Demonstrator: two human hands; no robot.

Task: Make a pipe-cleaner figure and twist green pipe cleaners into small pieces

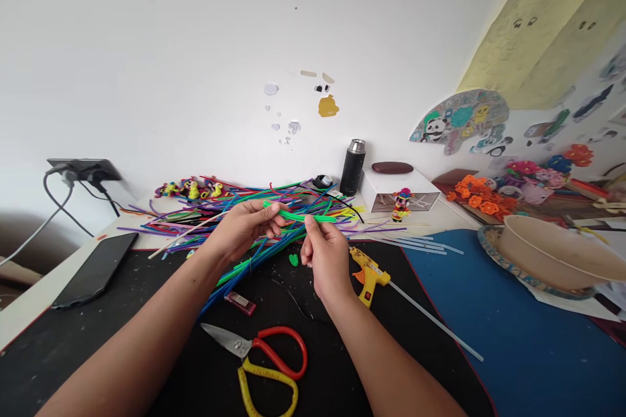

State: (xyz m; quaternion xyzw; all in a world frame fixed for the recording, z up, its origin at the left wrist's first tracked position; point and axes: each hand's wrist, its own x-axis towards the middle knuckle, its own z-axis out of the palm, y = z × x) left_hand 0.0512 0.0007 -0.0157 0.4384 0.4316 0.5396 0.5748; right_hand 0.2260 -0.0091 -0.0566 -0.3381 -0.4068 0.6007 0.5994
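Both hands pinch a bright green pipe cleaner (294, 215), held roughly level above the black mat. My left hand (252, 225) has its end between thumb and finger. With thumb and curled fingers, my right hand (325, 251) grips it farther right. Below the hands lies a small green curled piece (293, 260). A bundle of blue and green pipe cleaners (235, 277) runs under my left hand. A large pile of coloured pipe cleaners (161, 218) spreads behind. Scissors with red and yellow handles (267, 361) lie nearer, between my forearms.
A yellow glue gun (369, 273) with a glue stick lies right of my right hand. A phone (98, 270) rests at left. Behind are a black bottle (353, 168), a white box (401, 190) and a small figure (402, 204). A bowl (557, 254) sits at right.
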